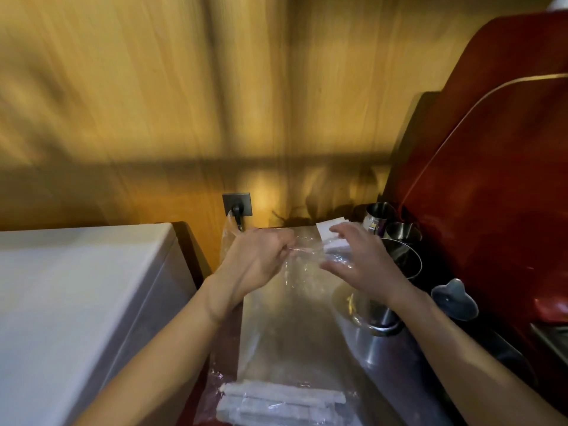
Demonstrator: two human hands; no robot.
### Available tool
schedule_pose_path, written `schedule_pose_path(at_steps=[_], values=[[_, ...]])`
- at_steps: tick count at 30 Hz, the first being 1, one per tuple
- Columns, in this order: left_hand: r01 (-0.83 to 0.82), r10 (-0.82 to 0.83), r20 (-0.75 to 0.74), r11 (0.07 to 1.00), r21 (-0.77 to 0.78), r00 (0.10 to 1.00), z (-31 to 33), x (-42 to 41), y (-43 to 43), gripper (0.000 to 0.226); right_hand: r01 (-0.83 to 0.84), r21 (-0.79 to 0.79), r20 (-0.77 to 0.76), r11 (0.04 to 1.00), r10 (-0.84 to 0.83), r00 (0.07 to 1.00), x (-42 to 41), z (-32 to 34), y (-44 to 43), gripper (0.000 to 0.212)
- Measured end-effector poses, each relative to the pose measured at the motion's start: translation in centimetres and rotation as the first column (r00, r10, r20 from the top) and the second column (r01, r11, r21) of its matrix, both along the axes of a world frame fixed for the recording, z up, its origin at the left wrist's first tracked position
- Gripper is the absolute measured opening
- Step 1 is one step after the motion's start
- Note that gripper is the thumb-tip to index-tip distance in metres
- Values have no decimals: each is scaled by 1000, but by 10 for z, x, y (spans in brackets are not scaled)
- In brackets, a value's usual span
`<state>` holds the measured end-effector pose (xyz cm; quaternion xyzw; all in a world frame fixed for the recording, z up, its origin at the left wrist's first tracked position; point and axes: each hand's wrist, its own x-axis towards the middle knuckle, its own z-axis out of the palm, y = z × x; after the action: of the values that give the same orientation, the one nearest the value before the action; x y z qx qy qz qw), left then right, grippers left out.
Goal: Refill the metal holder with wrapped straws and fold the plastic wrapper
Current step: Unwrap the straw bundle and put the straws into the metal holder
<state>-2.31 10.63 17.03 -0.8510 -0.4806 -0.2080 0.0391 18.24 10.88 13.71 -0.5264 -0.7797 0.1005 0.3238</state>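
While left hand (261, 256) fingers pinch the plastic wrapper (295, 302), right hand (362, 259) fingers spread apart on it, wrapped straws (276, 404) lying below.

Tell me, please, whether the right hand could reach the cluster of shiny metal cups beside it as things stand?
Probably yes: the right hand hovers right next to the metal cups, with only the clear plastic wrapper at its fingers.
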Motion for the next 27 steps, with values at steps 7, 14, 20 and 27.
schedule_pose_path(at_steps=[7, 14, 20, 27], values=[[-80, 83, 123, 996, -25, 989, 4, -10, -1, 5, -100, -420, -607, 902, -197, 770, 1, -40, -21, 40], [-98, 78, 130, 983, 157, 988, 27, -3, -8, 50, -76, -326, -622, 942, -153, 768, -11, -60, -25, 24], [410, -354, -252, 884, 225, 901, 35, 68, -29, 33, -145, -288, -564, 947, -45, 825, -17, -33, -23, 27], [277, -198, -534, 958, 70, 822, 28, 86, -17, 18, -36, -264, -474, 964, -97, 875, -10, -48, -15, 39]])
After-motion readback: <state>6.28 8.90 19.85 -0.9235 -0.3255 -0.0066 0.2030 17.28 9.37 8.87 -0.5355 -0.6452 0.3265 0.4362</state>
